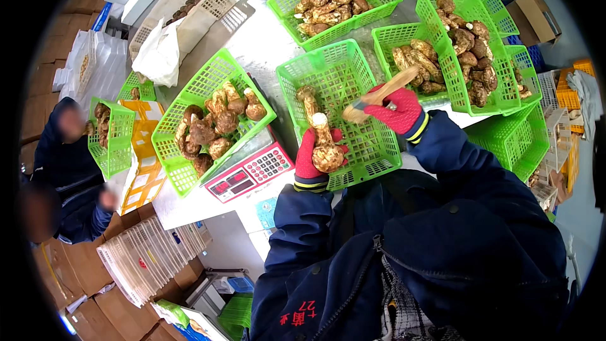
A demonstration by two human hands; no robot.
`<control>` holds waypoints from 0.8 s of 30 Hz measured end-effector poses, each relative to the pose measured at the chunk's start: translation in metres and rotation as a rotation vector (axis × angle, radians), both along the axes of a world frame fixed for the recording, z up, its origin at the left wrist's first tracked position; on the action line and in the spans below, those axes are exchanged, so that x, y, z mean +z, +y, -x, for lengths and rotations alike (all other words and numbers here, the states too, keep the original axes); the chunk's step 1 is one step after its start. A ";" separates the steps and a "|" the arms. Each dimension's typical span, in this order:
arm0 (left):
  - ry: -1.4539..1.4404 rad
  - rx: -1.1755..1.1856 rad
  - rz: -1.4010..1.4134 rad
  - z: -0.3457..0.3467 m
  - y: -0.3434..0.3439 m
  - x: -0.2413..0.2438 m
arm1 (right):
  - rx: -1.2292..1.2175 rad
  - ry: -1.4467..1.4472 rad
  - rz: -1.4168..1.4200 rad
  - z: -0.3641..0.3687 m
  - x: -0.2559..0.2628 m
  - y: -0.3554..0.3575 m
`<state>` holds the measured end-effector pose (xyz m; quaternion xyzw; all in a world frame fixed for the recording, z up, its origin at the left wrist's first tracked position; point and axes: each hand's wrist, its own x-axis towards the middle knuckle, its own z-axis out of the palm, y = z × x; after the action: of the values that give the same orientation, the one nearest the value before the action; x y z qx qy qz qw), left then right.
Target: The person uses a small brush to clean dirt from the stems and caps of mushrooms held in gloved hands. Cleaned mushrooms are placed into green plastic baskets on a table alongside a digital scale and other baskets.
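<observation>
My left hand, in a red knit glove, holds a thick-stemmed mushroom with its brown cap towards me and its pale stem end pointing away. In my right hand, gloved alike, is a wooden-handled brush, its bristles a little to the right of the mushroom and not touching it. Both hands are over a green plastic basket, where another mushroom lies at the left side. Small crumbs lie on the basket's floor.
A green basket of mushrooms rests on a red digital scale at the left. More filled green baskets stand beyond and to the right. Two people in dark clothes are at far left, near a yellow-taped foam box.
</observation>
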<state>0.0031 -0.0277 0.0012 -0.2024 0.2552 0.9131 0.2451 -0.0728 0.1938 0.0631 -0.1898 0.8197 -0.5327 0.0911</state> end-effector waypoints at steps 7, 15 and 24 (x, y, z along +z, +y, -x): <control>-0.073 -0.066 -0.362 0.003 0.008 0.011 | -0.158 0.113 0.060 0.005 -0.003 -0.013; 0.082 -0.155 0.181 -0.005 0.011 -0.026 | -0.342 -0.055 0.349 0.023 -0.045 -0.010; 0.679 0.578 1.862 0.055 -0.150 0.093 | -0.311 -0.110 0.308 0.013 -0.039 0.013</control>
<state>-0.0524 -0.1781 0.0937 -0.0970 0.8585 0.3866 -0.3227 -0.0855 0.2063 0.0243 -0.0436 0.7419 -0.6687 0.0226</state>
